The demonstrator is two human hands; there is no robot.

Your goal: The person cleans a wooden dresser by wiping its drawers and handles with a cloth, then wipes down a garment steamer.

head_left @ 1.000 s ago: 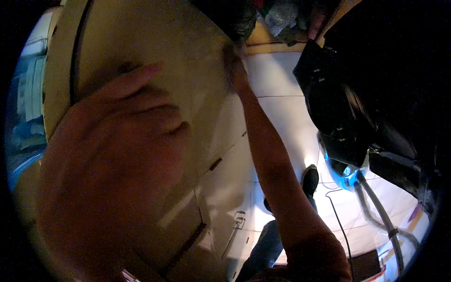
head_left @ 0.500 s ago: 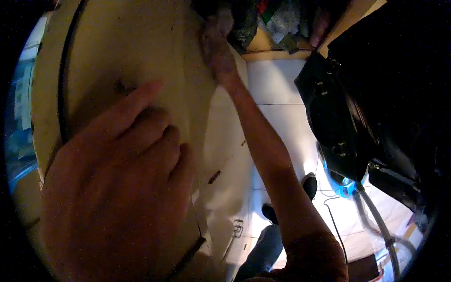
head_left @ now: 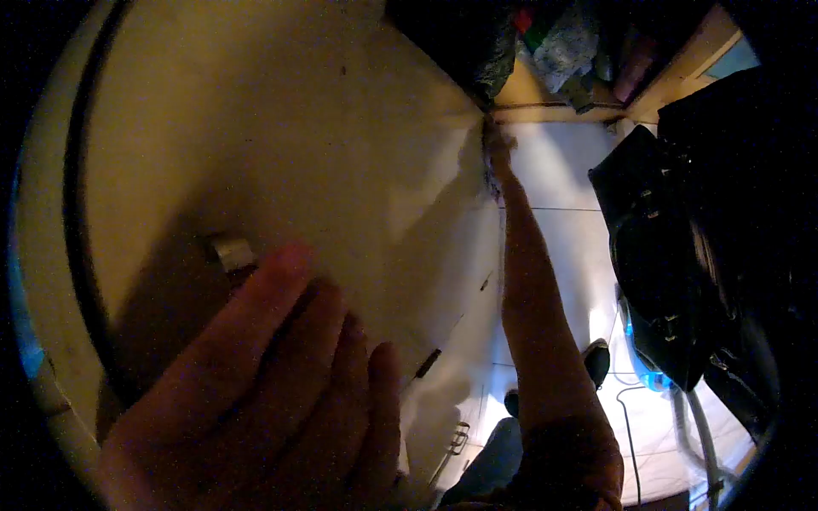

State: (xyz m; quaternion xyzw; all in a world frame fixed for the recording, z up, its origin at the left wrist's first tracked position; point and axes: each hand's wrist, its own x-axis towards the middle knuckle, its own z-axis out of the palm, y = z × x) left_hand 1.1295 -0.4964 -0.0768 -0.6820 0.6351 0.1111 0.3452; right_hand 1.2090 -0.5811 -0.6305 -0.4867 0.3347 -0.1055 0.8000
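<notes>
My left hand [head_left: 256, 392] is large and dim at the lower left, its loosely bent fingers side by side with narrow gaps, over a broad pale panel [head_left: 298, 119]. Just above its index fingertip is a small metallic fitting [head_left: 232, 253] on the panel. My right arm reaches up from the lower right. Small and blurred, my right hand [head_left: 500, 153] is at the panel's far edge, its fingers closed round something too dark to name.
Black bags [head_left: 656, 264] hang at the right. Clothes or cloths [head_left: 567, 51] are heaped at the top. Below lie a white tiled floor [head_left: 554, 170], a grey hose [head_left: 707, 443], a dark cable [head_left: 628, 426] and a blue object [head_left: 652, 375]. My shoes show beside my right arm.
My right hand has moved off the panel's face to its far edge. The view has shifted, and my left hand sits lower in it, with the metallic fitting more exposed.
</notes>
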